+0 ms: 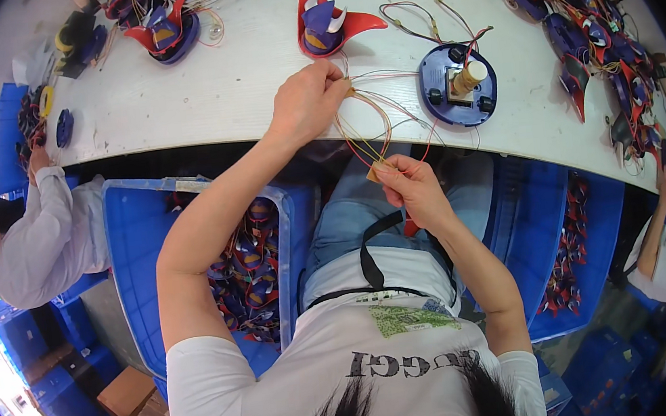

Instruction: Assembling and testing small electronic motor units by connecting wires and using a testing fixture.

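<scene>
My left hand [310, 105] is closed at the table edge, pinching a bundle of thin wires [375, 110]. Lower and to the right, over my lap, my right hand [412, 187] pinches a small tan circuit board [374, 173] to which yellowish wires run. More wires lead right to a round dark-blue base [434, 75], which carries black fittings and a brass-coloured cylinder with a white top [469, 76]. Just beyond my left hand stands a red and purple toy figure head [322, 30] with white horns. A red piece [410, 226] shows below my right hand.
Wired toy parts are heaped on the white table [245, 71] at the far left and along the right [567, 37]. Blue bins of figure heads stand left [131, 253] and right [594, 221] of my lap. Co-workers sit left [43, 230] and right [663, 258].
</scene>
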`<state>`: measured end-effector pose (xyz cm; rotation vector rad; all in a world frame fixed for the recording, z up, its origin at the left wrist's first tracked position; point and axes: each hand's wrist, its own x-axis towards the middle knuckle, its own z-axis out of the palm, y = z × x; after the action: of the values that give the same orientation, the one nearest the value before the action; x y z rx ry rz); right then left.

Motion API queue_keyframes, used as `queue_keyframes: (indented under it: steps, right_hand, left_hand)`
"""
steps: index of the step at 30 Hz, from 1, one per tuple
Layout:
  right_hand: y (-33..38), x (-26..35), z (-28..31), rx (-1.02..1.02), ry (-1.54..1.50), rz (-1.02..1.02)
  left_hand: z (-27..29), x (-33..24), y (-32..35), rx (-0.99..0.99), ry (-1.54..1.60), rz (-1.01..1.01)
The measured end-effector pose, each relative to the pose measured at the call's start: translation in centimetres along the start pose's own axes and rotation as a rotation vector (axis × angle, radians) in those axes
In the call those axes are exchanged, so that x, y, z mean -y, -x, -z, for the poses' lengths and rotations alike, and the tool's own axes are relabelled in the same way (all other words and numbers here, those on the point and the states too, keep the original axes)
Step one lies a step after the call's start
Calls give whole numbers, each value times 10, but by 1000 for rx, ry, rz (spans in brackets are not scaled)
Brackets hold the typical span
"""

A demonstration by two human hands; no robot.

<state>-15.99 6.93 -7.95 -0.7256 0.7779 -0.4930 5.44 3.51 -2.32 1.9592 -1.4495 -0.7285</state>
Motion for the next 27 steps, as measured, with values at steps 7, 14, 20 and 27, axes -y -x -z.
queue_keyframes:
  steps: [7,14,20,27]
  right_hand:
    - [5,10,1,-21,19,17]
    - [8,14,-1,-48,42,55]
    - [8,16,-3,-51,20,72]
    - [11,16,-6,-59,17,87]
  left_hand:
    - [2,-3,-7,48,-7,-3]
    - [-8,-5,-11,-40,2,39]
    - [-14,-4,-15,-98,-57,45]
    - [-6,-5,-19,-38,-32,-5]
